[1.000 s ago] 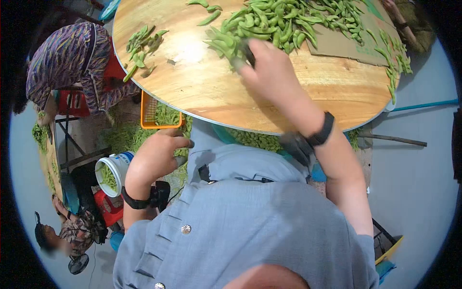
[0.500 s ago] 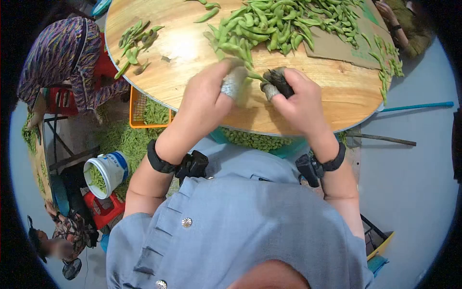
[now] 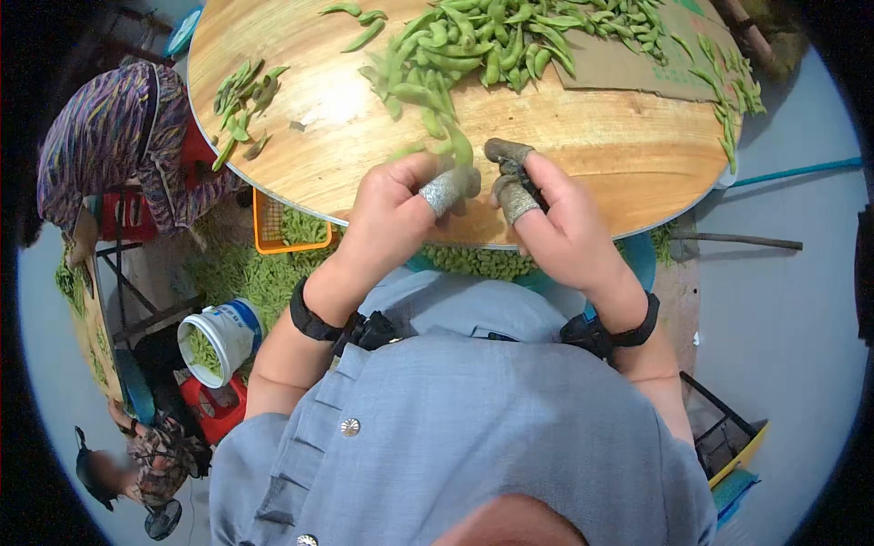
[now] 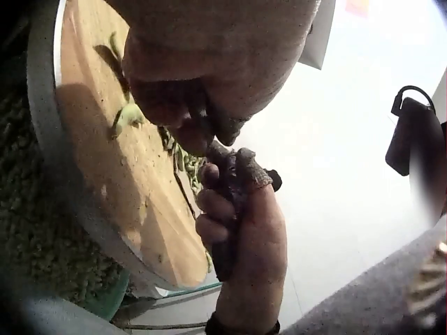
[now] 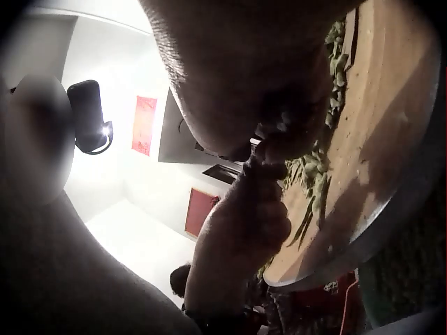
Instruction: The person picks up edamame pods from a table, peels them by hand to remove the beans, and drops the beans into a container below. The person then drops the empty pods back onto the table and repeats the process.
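In the head view both hands face each other over the near edge of the round wooden table. My left hand, its thumb wrapped in silvery tape, has curled fingers pinching a green soybean pod that sticks up from the fingertips. My right hand grips a dark object whose end pokes out below the fist in the left wrist view; its kind cannot be made out. Worn grey wraps cover the right thumb and forefinger. Just beyond the hands lies a heap of soybean pods.
Cardboard lies under part of the heap on the wooden table. A small pile of pods sits at left. Below are an orange basket, a white bucket and pods on the floor. Another person bends at the left.
The left hand has come up from beside the lap to meet the right over the table edge. The right has drawn back from the heap toward the body.
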Demonstrator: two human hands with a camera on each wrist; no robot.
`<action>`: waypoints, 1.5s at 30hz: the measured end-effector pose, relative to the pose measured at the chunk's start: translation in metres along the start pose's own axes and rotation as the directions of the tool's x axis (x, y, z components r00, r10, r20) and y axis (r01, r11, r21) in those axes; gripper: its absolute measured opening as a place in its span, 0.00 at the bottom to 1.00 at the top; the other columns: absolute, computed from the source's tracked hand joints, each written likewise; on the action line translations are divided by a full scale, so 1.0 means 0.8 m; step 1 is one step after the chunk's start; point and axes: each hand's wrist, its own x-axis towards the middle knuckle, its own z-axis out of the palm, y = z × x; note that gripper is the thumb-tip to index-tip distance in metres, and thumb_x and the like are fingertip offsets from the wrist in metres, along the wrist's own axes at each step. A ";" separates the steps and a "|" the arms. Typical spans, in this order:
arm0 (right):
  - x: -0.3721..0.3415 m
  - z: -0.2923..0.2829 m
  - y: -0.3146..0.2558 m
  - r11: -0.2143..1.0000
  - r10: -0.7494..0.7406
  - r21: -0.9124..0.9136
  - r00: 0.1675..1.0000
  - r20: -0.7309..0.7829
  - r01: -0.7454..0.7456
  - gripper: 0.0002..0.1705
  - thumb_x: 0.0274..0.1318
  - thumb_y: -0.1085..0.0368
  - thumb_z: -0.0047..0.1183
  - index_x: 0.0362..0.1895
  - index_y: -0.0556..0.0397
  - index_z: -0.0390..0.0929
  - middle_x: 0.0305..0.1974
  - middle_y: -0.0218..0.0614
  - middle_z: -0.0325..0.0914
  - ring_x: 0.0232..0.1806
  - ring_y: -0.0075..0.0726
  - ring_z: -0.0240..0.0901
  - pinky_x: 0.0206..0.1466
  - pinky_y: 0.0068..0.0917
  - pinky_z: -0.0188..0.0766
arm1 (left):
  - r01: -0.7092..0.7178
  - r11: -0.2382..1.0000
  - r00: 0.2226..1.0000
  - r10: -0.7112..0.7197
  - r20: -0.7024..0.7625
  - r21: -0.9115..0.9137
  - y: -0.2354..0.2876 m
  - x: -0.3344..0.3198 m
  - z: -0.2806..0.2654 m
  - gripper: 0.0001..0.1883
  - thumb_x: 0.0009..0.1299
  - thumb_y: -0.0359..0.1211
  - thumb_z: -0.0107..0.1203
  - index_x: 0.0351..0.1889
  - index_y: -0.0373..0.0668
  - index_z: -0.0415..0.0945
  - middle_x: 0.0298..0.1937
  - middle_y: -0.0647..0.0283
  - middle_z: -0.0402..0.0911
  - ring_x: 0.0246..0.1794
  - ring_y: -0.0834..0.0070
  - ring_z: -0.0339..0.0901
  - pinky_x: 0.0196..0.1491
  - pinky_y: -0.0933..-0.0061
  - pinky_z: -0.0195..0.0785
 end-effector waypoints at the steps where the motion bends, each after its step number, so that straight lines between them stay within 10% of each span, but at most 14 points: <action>1: -0.001 -0.003 -0.002 1.000 0.003 0.003 1.000 -0.008 -0.003 0.20 0.50 0.67 0.49 0.49 0.59 0.72 0.29 0.49 0.75 0.29 0.49 0.74 0.34 0.35 0.70 | -0.026 0.999 1.000 0.025 0.013 0.045 0.000 0.000 0.002 0.10 0.68 0.29 0.51 0.42 0.37 0.80 0.32 0.68 0.81 0.28 0.87 0.73 0.29 0.82 0.67; 9: -0.005 -0.006 0.007 0.994 -0.013 0.109 0.992 0.125 -0.001 0.21 0.50 0.69 0.45 0.51 0.58 0.71 0.29 0.45 0.75 0.29 0.38 0.74 0.36 0.34 0.71 | -0.182 0.957 0.982 0.167 0.083 0.225 0.002 -0.004 0.008 0.08 0.64 0.27 0.53 0.38 0.36 0.78 0.28 0.64 0.80 0.28 0.75 0.74 0.33 0.72 0.68; 13: -0.002 -0.006 0.009 0.986 0.062 0.143 0.985 0.161 -0.086 0.21 0.53 0.69 0.42 0.54 0.55 0.70 0.30 0.38 0.75 0.25 0.30 0.70 0.28 0.28 0.69 | -0.459 0.592 0.853 0.503 0.142 0.662 -0.002 -0.011 0.017 0.05 0.60 0.26 0.55 0.33 0.37 0.77 0.27 0.50 0.76 0.29 0.54 0.75 0.33 0.65 0.68; 15: -0.001 -0.005 0.017 0.749 0.334 0.447 0.862 0.381 -0.489 0.22 0.57 0.70 0.39 0.57 0.50 0.68 0.31 0.30 0.73 0.20 0.19 0.61 0.19 0.18 0.60 | -0.528 0.474 0.797 0.564 0.218 0.705 -0.011 -0.010 0.013 0.05 0.62 0.26 0.56 0.36 0.37 0.76 0.27 0.54 0.77 0.24 0.58 0.74 0.30 0.67 0.67; 19: -0.015 -0.015 0.009 0.472 0.226 0.676 0.819 0.528 -0.566 0.22 0.60 0.70 0.38 0.58 0.48 0.67 0.30 0.25 0.70 0.18 0.11 0.53 0.16 0.10 0.51 | 0.259 0.890 0.911 -0.095 0.402 -0.376 -0.017 -0.008 -0.011 0.09 0.69 0.33 0.55 0.37 0.36 0.77 0.27 0.72 0.75 0.23 0.83 0.68 0.26 0.78 0.62; 23: -0.016 -0.018 0.006 0.409 0.225 0.702 0.810 0.541 -0.583 0.20 0.60 0.70 0.38 0.57 0.50 0.67 0.30 0.26 0.70 0.17 0.11 0.53 0.16 0.11 0.53 | -0.170 0.979 0.956 0.138 0.258 0.109 -0.012 -0.007 0.001 0.10 0.68 0.34 0.55 0.37 0.36 0.76 0.26 0.66 0.75 0.21 0.81 0.67 0.25 0.75 0.61; 26: -0.018 -0.007 -0.002 0.595 0.339 0.597 0.842 0.419 -0.537 0.20 0.60 0.70 0.39 0.57 0.51 0.67 0.30 0.27 0.70 0.18 0.13 0.57 0.15 0.13 0.57 | -0.386 0.806 0.922 0.314 0.229 0.449 -0.012 -0.009 0.011 0.10 0.66 0.35 0.55 0.36 0.36 0.76 0.25 0.62 0.75 0.19 0.80 0.66 0.24 0.73 0.60; 28: -0.018 0.002 -0.011 0.706 0.377 0.499 0.863 0.336 -0.503 0.20 0.60 0.70 0.39 0.57 0.51 0.67 0.30 0.27 0.70 0.19 0.14 0.59 0.15 0.14 0.60 | -0.475 0.053 0.729 0.583 0.358 0.879 -0.012 -0.008 0.017 0.09 0.58 0.32 0.56 0.34 0.38 0.75 0.23 0.58 0.73 0.22 0.68 0.72 0.26 0.68 0.64; 33: -0.020 0.002 -0.013 0.802 0.307 0.464 0.926 0.221 -0.377 0.18 0.58 0.71 0.39 0.53 0.53 0.68 0.29 0.28 0.71 0.19 0.16 0.62 0.16 0.16 0.63 | -0.472 0.159 0.694 0.673 0.255 0.867 -0.011 -0.007 0.025 0.07 0.59 0.30 0.54 0.35 0.40 0.74 0.23 0.60 0.72 0.24 0.67 0.73 0.28 0.69 0.65; 35: -0.025 -0.002 -0.004 0.753 0.301 0.531 0.921 0.249 -0.389 0.18 0.58 0.71 0.38 0.53 0.53 0.68 0.29 0.28 0.71 0.18 0.15 0.62 0.16 0.15 0.62 | -0.097 0.951 0.985 0.049 0.166 0.294 0.000 -0.019 0.021 0.08 0.67 0.31 0.53 0.38 0.36 0.72 0.26 0.66 0.73 0.23 0.76 0.68 0.27 0.70 0.64; 38: -0.033 -0.015 0.017 0.662 0.294 0.603 0.894 0.337 -0.445 0.19 0.56 0.71 0.41 0.53 0.53 0.69 0.29 0.30 0.72 0.20 0.18 0.64 0.18 0.17 0.64 | 0.313 0.858 0.912 -0.151 0.382 -0.406 -0.014 -0.016 0.010 0.11 0.74 0.34 0.45 0.41 0.36 0.73 0.27 0.68 0.74 0.23 0.81 0.66 0.28 0.75 0.62; 40: -0.036 -0.010 0.033 0.622 0.297 0.611 0.870 0.395 -0.490 0.19 0.55 0.71 0.43 0.53 0.54 0.69 0.29 0.32 0.73 0.21 0.21 0.66 0.21 0.21 0.66 | 0.357 0.876 0.901 -0.231 0.368 -0.325 -0.011 -0.014 0.014 0.10 0.73 0.33 0.45 0.41 0.38 0.75 0.27 0.68 0.74 0.23 0.81 0.66 0.28 0.78 0.62; 43: -0.038 0.000 0.043 0.987 -0.151 -0.076 0.968 -0.199 0.139 0.17 0.52 0.68 0.49 0.48 0.57 0.72 0.29 0.39 0.74 0.27 0.35 0.72 0.31 0.31 0.71 | 0.089 0.965 0.979 -0.130 0.155 0.246 -0.010 -0.013 0.019 0.09 0.70 0.30 0.46 0.41 0.36 0.74 0.28 0.62 0.76 0.25 0.73 0.71 0.32 0.72 0.66; 45: -0.037 -0.005 0.024 0.955 -0.235 -0.224 0.956 -0.178 0.193 0.17 0.46 0.66 0.54 0.43 0.58 0.74 0.30 0.45 0.74 0.33 0.48 0.74 0.39 0.38 0.71 | -0.411 0.725 0.911 0.317 0.263 0.552 -0.017 -0.014 0.021 0.10 0.66 0.28 0.48 0.43 0.34 0.73 0.30 0.54 0.77 0.30 0.61 0.76 0.36 0.65 0.68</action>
